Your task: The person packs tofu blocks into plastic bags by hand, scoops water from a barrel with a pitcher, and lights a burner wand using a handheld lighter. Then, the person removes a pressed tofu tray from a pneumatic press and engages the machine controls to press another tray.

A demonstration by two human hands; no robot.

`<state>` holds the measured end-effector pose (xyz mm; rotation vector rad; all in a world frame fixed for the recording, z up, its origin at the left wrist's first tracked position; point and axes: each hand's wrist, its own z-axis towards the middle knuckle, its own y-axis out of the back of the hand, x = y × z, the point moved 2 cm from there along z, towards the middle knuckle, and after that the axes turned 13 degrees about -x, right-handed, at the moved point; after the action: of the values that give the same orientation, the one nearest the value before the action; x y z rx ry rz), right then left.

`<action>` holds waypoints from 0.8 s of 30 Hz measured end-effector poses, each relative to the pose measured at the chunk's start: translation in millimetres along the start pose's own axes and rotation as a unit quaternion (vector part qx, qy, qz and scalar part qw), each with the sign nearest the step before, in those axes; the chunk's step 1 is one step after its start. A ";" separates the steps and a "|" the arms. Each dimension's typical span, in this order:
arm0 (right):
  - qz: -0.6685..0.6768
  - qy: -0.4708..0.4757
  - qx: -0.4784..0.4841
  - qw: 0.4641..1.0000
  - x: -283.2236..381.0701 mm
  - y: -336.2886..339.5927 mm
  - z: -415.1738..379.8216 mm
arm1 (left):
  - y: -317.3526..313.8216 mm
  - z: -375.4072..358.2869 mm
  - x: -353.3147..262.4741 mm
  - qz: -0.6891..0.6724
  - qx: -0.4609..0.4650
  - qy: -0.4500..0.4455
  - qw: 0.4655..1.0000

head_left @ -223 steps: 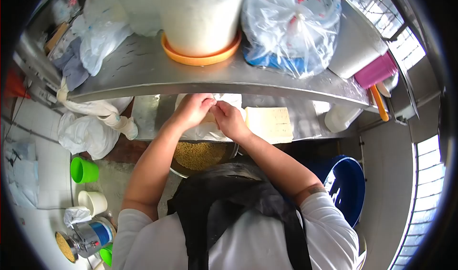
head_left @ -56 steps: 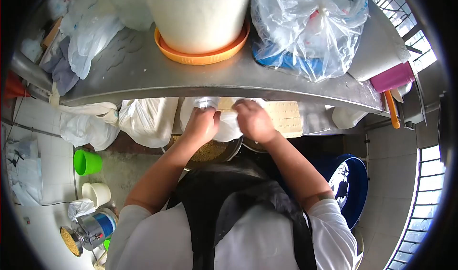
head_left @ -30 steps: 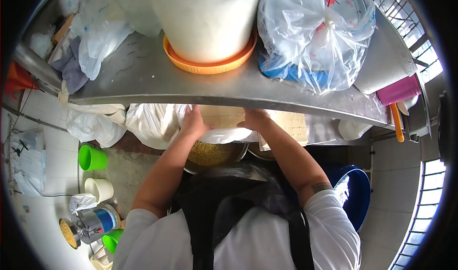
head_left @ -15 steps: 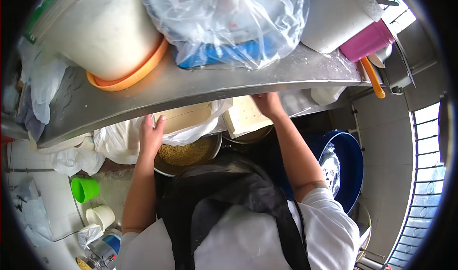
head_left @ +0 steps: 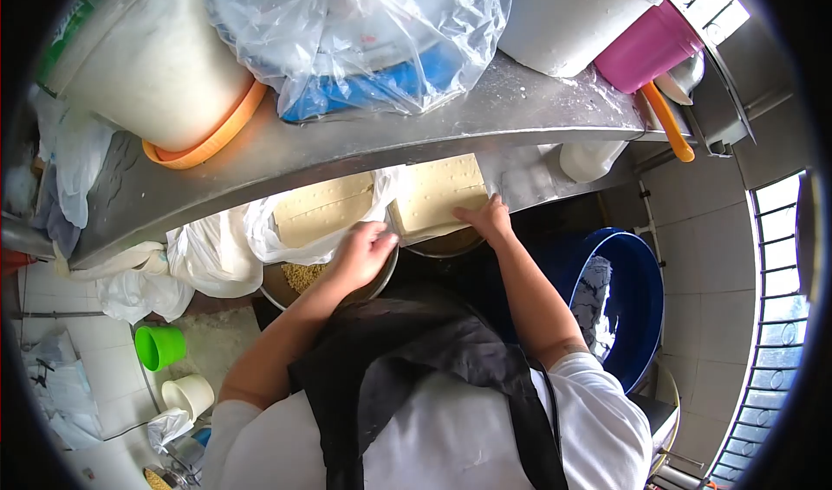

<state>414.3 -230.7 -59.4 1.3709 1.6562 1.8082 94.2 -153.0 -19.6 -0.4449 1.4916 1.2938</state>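
Right hand (head_left: pixel 488 220), spread, touches a slab (head_left: pixel 440 191) at the front edge of the worktop (head_left: pixel 530 184); left hand (head_left: pixel 364 254) near a bag (head_left: pixel 299 254), grip unclear.

The steel shelf (head_left: pixel 511 110) in front of the worker is dusted with white powder towards two o'clock. At ten, a large pale bucket (head_left: pixel 165 65) stands in an orange dish (head_left: pixel 210 135); near twelve there's a clear plastic bag (head_left: pixel 373 22) wrapped around something blue-bottomed; at one, a greyish tub (head_left: pixel 572 26); at two, a pink container (head_left: pixel 646 48), with an orange handle (head_left: pixel 669 124) poking past the edge. On the metal counter (head_left: pixel 524 178) below, a white bag (head_left: pixel 212 252) slumps at nine, beside a pale slab (head_left: pixel 325 206) lying in white plastic (head_left: pixel 312 249). A second slab (head_left: pixel 438 185), its top dotted, sits near twelve, and a white vessel (head_left: pixel 591 159) at two. Down at eight, the floor (head_left: pixel 221 334) holds a green bucket (head_left: pixel 166 351) and a cream one (head_left: pixel 192 393).
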 end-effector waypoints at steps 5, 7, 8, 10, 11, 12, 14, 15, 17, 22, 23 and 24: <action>0.364 -0.105 0.118 0.918 -26.9 -21.4 19.6 | -78.8 29.4 27.3 0.120 0.023 0.095 0.988; 0.449 -0.103 0.084 0.884 -17.9 -9.0 0.4 | -98.5 34.3 48.9 0.021 0.091 0.293 0.952; 0.454 -0.079 0.062 0.885 -12.4 2.2 -11.9 | -99.9 33.5 48.7 0.020 0.089 0.294 0.951; 0.458 -0.054 0.044 0.886 -1.2 28.6 -39.4 | -86.8 27.8 22.9 -0.145 0.087 0.407 0.897; 0.409 0.023 0.000 0.912 5.2 43.1 -52.6 | -85.5 27.4 25.8 -0.146 0.082 0.410 0.896; 0.358 0.101 -0.042 0.927 13.3 57.1 -66.9 | -84.5 26.1 29.4 -0.214 0.087 0.441 0.867; 0.390 0.133 -0.013 0.911 31.8 83.8 -94.0 | -76.4 22.0 32.2 -0.283 0.081 0.470 0.832; 0.413 0.151 0.005 0.898 41.0 94.9 -104.4 | -69.6 19.4 25.6 -0.353 0.106 0.468 0.803; 0.469 0.186 0.052 0.862 57.6 110.1 -115.7 | -44.2 14.3 4.2 -0.441 0.113 0.438 0.775; 0.533 0.161 0.147 0.817 111.2 121.8 -104.6 | 39.5 14.1 1.6 -0.466 -0.037 0.320 0.824; 0.561 0.153 0.167 0.796 127.1 112.5 -105.0 | 58.9 15.9 8.9 -0.454 -0.055 0.295 0.839; 0.588 0.143 0.187 0.774 145.5 102.7 -108.4 | 80.0 17.8 9.7 -0.440 -0.073 0.270 0.853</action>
<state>293.0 -209.1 108.8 2.8861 1.3654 2.4195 34.2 -106.6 13.1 -1.4925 1.3370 0.5410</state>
